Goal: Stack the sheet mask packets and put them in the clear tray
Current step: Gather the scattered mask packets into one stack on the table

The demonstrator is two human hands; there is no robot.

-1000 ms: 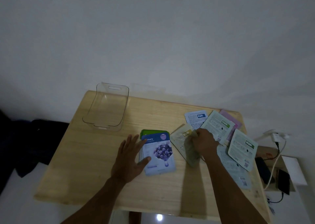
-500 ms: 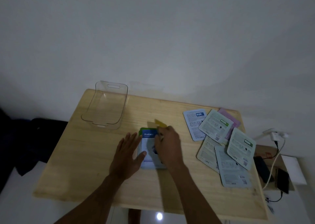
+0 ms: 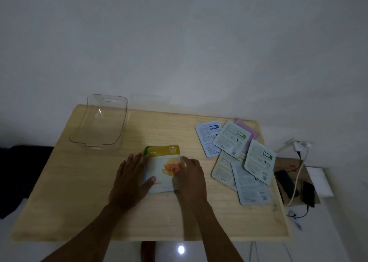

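The stack of packets [image 3: 161, 172], with a yellow-topped packet uppermost, is lying in the middle of the tabletop [image 3: 79, 192]. The left hand [image 3: 130, 180] and the right hand [image 3: 191, 179] are pressing flat on its two sides, fingers spread, gripping nothing. The clear tray [image 3: 103, 120] is standing apart at the far left corner, and the loose packets [image 3: 239, 158] are lying at the right.

Your table [image 3: 79, 192]: pale wood, matt, fine grain. Tray [image 3: 93, 144]: clear glossy plastic. Packet under your hands [image 3: 161, 162]: smooth, slightly shiny foil-like film.
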